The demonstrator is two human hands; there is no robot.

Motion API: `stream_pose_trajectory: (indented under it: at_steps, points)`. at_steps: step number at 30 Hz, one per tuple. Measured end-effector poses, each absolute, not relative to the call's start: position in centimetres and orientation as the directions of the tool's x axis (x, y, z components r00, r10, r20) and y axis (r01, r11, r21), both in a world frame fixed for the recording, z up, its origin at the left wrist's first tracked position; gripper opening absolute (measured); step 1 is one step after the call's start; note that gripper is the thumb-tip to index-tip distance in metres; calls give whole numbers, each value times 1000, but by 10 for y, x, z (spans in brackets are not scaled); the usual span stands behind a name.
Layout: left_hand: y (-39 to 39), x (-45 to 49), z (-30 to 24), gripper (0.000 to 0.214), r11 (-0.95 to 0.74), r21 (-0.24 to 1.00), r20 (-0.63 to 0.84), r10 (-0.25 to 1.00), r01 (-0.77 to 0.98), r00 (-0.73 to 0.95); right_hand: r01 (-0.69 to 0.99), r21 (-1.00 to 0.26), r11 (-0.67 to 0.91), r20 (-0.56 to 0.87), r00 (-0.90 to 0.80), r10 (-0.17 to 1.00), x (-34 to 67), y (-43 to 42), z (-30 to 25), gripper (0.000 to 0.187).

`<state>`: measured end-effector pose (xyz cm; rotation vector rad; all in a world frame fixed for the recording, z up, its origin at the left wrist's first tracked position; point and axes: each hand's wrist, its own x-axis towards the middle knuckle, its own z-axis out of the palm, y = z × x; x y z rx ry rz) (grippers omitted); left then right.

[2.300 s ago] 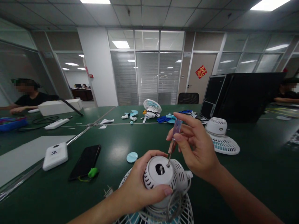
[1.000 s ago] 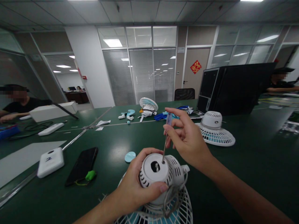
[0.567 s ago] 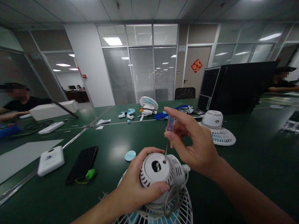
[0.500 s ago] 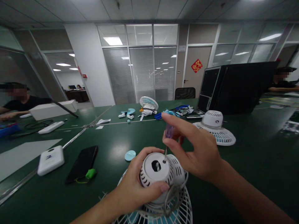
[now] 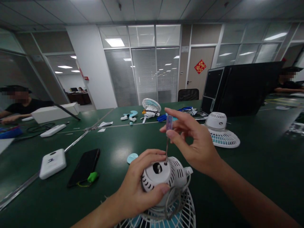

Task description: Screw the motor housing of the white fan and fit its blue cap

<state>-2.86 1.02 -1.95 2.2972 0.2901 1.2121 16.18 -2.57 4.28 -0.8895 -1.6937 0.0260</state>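
Face down in front of me lies a white fan (image 5: 176, 169), its slotted motor housing up and its wire guard below, with a grey cord looped around the neck. My left hand (image 5: 140, 180) is wrapped around the housing, thumb on the near side. A screwdriver (image 5: 169, 123) with a clear purple handle stands nearly upright between the fingers of my right hand (image 5: 193, 139). Its thin shaft reaches into a small hole at the housing's top, beside a larger dark opening with a metal shaft. The screw itself is hidden.
A black phone (image 5: 84, 167) with a green tag and a white box-like device (image 5: 52, 163) lie left. A light-blue disc (image 5: 132, 157) sits behind my left hand. Another fan (image 5: 220, 131) rests right, before a large black case (image 5: 247, 90). Farther back are a fan (image 5: 151, 107) and blue parts.
My right hand has shifted its grip on the screwdriver, with fingers more extended and the handle more visible. My left hand still holds the fan. At far left, the pale sheet has slid mostly out of view.
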Motion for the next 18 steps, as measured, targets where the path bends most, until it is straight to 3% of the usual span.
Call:
stream_pose_trajectory:
  at_steps: [4,12,18]
  points:
    - [11,-31,-24,42,-829,559,684,448,-19,575,439,-487,755,828,-44,559,163,-28,44,40]
    - [10,-32,-19,33,-804,594,640,453,-25,621,448,-510,734,829,29,559,163,-25,44,44]
    - [9,-30,-18,31,-794,607,631,457,-34,627,274,-565,778,807,-15,591,159,-26,40,37]
